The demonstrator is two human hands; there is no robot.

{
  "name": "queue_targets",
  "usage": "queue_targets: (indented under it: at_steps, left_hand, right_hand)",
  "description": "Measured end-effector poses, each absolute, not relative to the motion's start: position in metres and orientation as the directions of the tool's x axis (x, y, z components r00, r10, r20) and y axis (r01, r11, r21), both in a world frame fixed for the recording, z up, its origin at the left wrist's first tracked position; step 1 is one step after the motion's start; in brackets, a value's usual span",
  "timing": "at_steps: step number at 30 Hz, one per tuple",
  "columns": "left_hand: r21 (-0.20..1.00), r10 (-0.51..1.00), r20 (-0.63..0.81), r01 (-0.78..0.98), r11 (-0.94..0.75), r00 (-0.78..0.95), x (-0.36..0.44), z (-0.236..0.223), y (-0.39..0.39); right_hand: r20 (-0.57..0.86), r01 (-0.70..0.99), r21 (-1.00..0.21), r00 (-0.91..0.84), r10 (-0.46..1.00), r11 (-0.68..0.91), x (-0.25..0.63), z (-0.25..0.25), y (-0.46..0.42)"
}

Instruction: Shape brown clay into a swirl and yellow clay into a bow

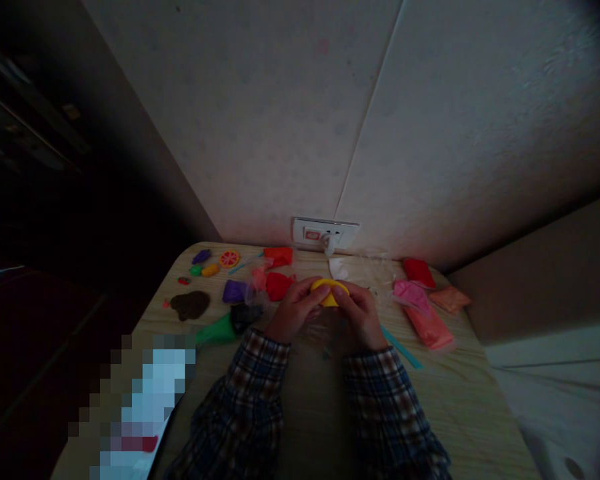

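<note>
Between my two hands is a piece of yellow modelling clay (331, 293), flattened and rounded, held just above the table. My left hand (300, 305) grips its left side, thumb on top. On the right side my right hand (359, 308) pinches it the same way, its thumb pressing the surface. The fingers beneath the clay are mostly hidden. Close to my left hand lie a red clay packet (279, 285) and a black packet (245, 317). A blue plastic strip (403, 348) lies beside my right wrist.
Small shaped clay pieces, among them a round citrus-like slice (229, 259) and a brown lump (190, 305), lie at the left. Pink packets (429, 325) lie at the right. A pixelated bright screen (155, 393) is at the near left. A wall socket (325, 233) with a plug sits behind the table.
</note>
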State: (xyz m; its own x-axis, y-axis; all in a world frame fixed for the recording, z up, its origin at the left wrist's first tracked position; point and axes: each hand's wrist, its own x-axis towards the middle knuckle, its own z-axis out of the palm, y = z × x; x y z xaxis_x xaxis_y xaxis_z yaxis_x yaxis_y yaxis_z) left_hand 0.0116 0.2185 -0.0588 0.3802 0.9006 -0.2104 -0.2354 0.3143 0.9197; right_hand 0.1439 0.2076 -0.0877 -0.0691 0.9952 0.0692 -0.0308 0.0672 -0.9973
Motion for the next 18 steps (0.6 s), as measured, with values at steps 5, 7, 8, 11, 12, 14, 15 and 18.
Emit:
queue_targets:
  at_steps: [5, 7, 8, 11, 12, 14, 15, 18]
  left_hand:
    - [0.922, 0.895, -0.204, -0.231, 0.312, 0.396, 0.011, -0.06, 0.219]
    - [0.929, 0.897, -0.201, -0.215, 0.302, 0.393, 0.01, -0.061, 0.22]
    - [0.932, 0.899, -0.2, -0.207, 0.297, 0.39, 0.009, -0.06, 0.22]
    - [0.939, 0.903, -0.193, -0.195, 0.284, 0.384, 0.008, -0.06, 0.22]
    - [0.939, 0.904, -0.194, -0.194, 0.284, 0.381, 0.008, -0.06, 0.22]
    - [0.939, 0.906, -0.198, -0.193, 0.285, 0.374, 0.009, -0.06, 0.219]
    - [0.94, 0.908, -0.193, -0.196, 0.28, 0.371, 0.01, -0.061, 0.219]
    - [0.955, 0.928, -0.136, -0.202, 0.216, 0.347, 0.011, -0.063, 0.22]
  right_hand:
    - [0.081, -0.028, -0.996, -0.045, 0.996, 0.079, 0.143, -0.082, 0.207]
    - [0.097, -0.019, -0.995, -0.059, 0.994, 0.096, 0.143, -0.078, 0.207]
    - [0.104, -0.007, -0.995, -0.068, 0.992, 0.104, 0.143, -0.077, 0.206]
    - [0.116, 0.027, -0.993, -0.086, 0.99, 0.119, 0.143, -0.074, 0.206]
    - [0.117, 0.031, -0.992, -0.087, 0.989, 0.12, 0.143, -0.073, 0.206]
    - [0.119, 0.028, -0.992, -0.081, 0.99, 0.121, 0.143, -0.075, 0.206]
    - [0.12, 0.026, -0.992, -0.071, 0.99, 0.122, 0.143, -0.076, 0.206]
    - [0.124, 0.015, -0.992, -0.032, 0.992, 0.125, 0.144, -0.082, 0.207]
